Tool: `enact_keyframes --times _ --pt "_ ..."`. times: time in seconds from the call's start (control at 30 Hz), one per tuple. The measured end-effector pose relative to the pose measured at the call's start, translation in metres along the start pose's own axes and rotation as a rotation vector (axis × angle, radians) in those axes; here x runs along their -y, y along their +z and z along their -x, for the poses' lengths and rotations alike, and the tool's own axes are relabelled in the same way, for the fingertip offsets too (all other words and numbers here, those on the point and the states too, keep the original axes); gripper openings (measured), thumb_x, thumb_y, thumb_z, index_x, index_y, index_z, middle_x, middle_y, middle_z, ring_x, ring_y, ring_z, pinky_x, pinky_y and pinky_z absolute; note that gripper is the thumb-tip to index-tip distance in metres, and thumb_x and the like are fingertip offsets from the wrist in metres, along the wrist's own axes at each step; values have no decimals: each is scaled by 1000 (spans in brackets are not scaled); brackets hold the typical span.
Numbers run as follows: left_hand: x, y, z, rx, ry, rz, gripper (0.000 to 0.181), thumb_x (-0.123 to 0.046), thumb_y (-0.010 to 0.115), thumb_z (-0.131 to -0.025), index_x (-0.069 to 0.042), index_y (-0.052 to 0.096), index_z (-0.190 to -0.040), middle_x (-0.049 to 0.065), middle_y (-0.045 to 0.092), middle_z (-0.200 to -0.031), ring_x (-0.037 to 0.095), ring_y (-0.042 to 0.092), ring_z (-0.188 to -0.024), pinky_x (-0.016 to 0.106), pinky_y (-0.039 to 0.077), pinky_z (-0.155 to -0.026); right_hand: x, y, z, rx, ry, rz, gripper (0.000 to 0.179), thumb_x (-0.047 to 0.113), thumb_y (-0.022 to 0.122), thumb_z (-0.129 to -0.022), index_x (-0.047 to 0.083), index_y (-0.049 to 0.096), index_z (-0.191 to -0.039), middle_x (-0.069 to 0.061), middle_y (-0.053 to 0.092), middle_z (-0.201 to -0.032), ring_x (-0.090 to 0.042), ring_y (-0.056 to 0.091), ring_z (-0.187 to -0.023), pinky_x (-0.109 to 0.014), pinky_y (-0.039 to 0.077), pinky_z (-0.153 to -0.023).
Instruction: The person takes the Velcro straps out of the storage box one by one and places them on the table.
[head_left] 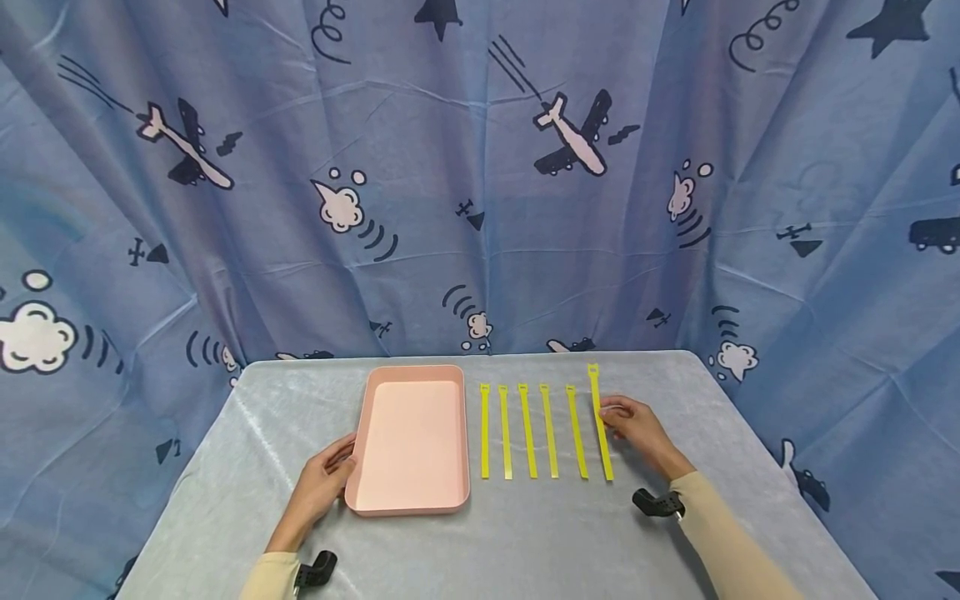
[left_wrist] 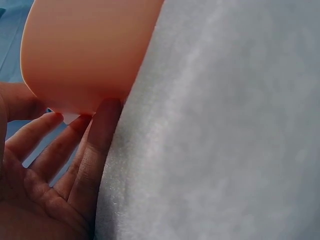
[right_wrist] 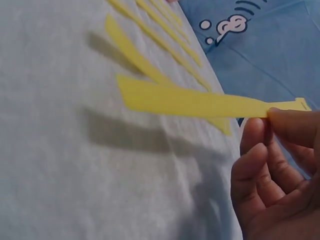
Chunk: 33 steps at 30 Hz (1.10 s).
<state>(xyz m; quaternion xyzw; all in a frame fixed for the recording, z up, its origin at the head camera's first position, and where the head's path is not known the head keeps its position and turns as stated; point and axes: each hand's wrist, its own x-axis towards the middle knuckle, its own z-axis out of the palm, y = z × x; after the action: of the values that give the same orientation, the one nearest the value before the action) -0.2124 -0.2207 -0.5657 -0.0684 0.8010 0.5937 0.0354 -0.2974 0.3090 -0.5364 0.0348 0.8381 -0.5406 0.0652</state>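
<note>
My right hand [head_left: 637, 427] pinches a yellow cable tie [right_wrist: 185, 101] between thumb and fingertips, near its slotted head. The strap is raised off the cloth, its shadow falling below it in the right wrist view. Left of it, several more yellow cable ties [head_left: 549, 429] lie side by side in a row, heads toward the back. A pink rectangular tray [head_left: 408, 502] stands left of that row, with nothing in it. At the tray's left side is my left hand [head_left: 318, 487], its extended fingers [left_wrist: 102, 127] touching the outer wall.
A light grey cloth [head_left: 540, 546] covers the table. Behind it and along both sides hangs a blue curtain [head_left: 420, 167] printed with planes and clouds. Black wrist devices [head_left: 658, 503] sit at both wrists.
</note>
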Motion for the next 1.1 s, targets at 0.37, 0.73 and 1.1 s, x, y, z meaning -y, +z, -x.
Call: enact_keyframes --times 0.37,0.73,1.1 --pt "-1 -2 -1 6 18 -18 47 -20 55 -100 -14 47 -147 18 51 -146 32 57 -125 27 55 -69 -11 -2 -10 31 56 48 37 18 57 -100 -3 54 -130 -2 68 -89 -12 58 -74 -27 50 -61" --pt "-3 -1 -2 -1 12 -17 47 -19 55 -100 -15 47 -146 17 51 -146 31 57 -123 28 55 -67 -13 -1 -17 -5 78 120 33 17 58 -99 -2 59 -125 -2 68 -87 -12 56 -71 -27 48 -59" --pt "-2 -2 1 7 -1 -24 47 -22 55 -101 -17 46 -147 16 50 -147 31 57 -124 28 55 -66 -16 3 -18 -39 83 155 30 15 62 -95 -1 62 -120 -1 69 -85 -11 59 -70 -26 48 -57"
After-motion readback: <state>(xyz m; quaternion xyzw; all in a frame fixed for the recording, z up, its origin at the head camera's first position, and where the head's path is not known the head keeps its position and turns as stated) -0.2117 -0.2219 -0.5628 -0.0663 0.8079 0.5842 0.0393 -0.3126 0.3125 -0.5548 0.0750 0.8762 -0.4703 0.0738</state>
